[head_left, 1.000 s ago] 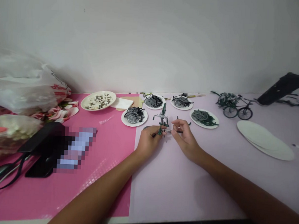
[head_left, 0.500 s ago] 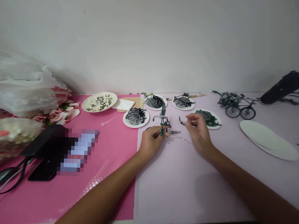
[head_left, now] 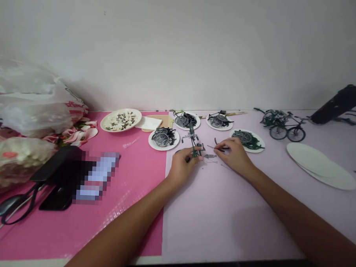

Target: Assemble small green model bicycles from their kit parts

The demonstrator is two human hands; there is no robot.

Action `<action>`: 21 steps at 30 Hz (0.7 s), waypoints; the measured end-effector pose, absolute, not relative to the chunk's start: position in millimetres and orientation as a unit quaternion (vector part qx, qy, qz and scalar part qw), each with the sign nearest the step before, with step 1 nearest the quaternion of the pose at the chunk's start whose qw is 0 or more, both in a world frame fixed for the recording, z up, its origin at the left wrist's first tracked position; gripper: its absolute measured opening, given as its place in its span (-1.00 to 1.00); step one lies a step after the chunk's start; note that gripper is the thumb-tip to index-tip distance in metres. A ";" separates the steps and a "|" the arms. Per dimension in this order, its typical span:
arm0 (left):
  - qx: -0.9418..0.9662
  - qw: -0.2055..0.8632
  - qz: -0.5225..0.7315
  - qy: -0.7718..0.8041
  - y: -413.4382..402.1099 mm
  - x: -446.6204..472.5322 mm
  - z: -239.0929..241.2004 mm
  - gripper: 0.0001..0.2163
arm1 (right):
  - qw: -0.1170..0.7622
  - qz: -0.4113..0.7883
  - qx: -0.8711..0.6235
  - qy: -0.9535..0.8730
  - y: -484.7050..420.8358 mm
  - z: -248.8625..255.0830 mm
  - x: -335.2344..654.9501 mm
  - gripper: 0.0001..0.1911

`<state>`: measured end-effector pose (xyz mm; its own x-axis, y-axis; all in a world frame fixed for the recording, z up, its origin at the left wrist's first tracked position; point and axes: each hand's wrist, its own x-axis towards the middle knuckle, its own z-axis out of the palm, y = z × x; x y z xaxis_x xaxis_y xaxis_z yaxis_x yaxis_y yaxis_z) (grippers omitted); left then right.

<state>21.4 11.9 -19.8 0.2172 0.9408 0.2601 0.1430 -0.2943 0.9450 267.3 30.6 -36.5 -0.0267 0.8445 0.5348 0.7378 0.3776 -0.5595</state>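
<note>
Brought leftward and slightly lower since half a second ago, closer to the green bicycle: the right hand, with a thin rod pointing left. Little change at the left hand, in much the same place. At the bicycle: toy-sized, near the middle of the lilac tabletop, with a silver handlebar on the side away from the body; impossible to tell whether resting or lifted. Fingers of the left hand curled around the rear of the bicycle, holding firm; fingers of the right hand pinched narrow on the rod, with a short gap to the bicycle. Just beside, between both hands: a flat silver piece and a few thin pins, too small to make out. Farther back, four small plates: one with black parts and grey wheels to the left, two of similar load by the wall, one with green parts behind the right hand. Well apart to the right, a cluster of bicycles and two overlapping oval plates. To the left, on a pink sheet, a bowl of small pieces, a blurred-out phone and plastic bags.
</note>
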 end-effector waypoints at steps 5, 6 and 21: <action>0.652 0.446 0.462 0.404 12.9 20.6 -20.7 -0.67 | 0.414 0.053 -0.549 -0.724 32.3 -40.9 269.0 -0.90; 0.652 0.447 0.462 0.402 13.1 20.6 -21.1 -0.66 | 0.415 0.051 -0.548 -0.725 32.5 -41.1 269.3 -0.89; 0.701 0.376 0.455 0.401 6.6 21.1 -11.9 -0.69 | 0.381 0.079 -0.472 -0.791 31.8 -43.1 265.2 -0.79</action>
<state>21.1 6.6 -11.9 0.2652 0.9037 0.3360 0.2203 -0.3961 0.8914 265.2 31.8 -43.1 -0.2649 0.8065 0.5286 0.6869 0.5425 -0.4836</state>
